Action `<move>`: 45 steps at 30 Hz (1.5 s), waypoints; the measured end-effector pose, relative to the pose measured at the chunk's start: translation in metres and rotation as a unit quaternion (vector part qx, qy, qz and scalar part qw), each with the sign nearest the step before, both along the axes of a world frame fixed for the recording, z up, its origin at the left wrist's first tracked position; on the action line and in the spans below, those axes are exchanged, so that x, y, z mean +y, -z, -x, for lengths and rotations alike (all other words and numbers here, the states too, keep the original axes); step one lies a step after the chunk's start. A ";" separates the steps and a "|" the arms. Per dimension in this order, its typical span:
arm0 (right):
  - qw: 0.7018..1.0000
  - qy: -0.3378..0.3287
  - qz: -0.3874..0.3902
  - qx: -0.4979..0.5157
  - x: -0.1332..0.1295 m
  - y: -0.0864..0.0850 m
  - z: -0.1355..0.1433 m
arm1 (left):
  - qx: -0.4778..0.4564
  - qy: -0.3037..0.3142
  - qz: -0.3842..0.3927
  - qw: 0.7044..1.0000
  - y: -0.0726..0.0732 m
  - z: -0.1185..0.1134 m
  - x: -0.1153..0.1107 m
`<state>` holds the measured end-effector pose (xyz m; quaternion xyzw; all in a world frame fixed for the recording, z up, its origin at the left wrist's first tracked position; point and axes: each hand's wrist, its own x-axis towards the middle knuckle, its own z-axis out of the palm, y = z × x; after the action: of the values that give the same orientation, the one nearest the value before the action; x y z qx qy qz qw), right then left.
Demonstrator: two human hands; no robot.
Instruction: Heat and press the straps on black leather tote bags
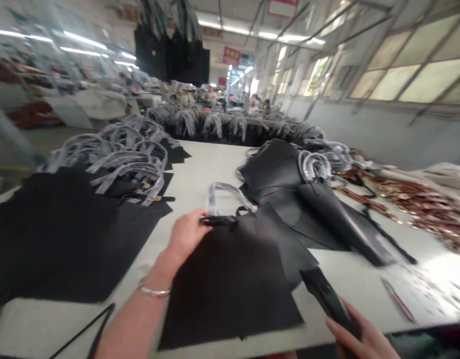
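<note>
A black leather bag panel (233, 279) lies flat on the table in front of me. My left hand (188, 233) is closed at its upper left corner, pinching the edge beside a short dark strip (220, 220). Just beyond that edge stands a plastic-wrapped handle loop (228, 187). At the lower right, my right hand (355, 331) is wrapped round a long black object (327, 296) with a flat, angled end; its exact kind is unclear. This object is apart from the panel. More black leather (286, 239) shows beneath the panel's right side.
Stacked black panels with wrapped handles (128, 159) cover the left side. Folded black leather pieces (323, 214) lie at the right, near brown straps with metal fittings (420, 199). A reddish pen-like stick (398, 300) rests near the front edge. Black bags (172, 52) hang overhead.
</note>
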<state>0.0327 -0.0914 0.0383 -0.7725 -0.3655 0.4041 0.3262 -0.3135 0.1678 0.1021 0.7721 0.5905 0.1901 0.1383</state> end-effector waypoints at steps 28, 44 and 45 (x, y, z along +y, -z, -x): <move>0.992 0.083 -0.014 0.092 -0.003 -0.029 -0.020 | 0.036 0.440 -0.012 0.897 0.121 -0.154 -0.103; 0.980 -0.026 0.119 0.160 0.059 -0.054 -0.029 | -0.010 0.501 0.051 0.864 0.111 -0.145 -0.123; 0.978 -0.026 0.126 0.164 0.060 -0.054 -0.030 | -0.010 0.503 0.050 0.863 0.111 -0.145 -0.122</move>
<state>0.0625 -0.0314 0.0923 -0.7210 -0.2726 0.5765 0.2711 -0.1682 0.0454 -0.0086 0.9543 0.1291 0.0728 0.2595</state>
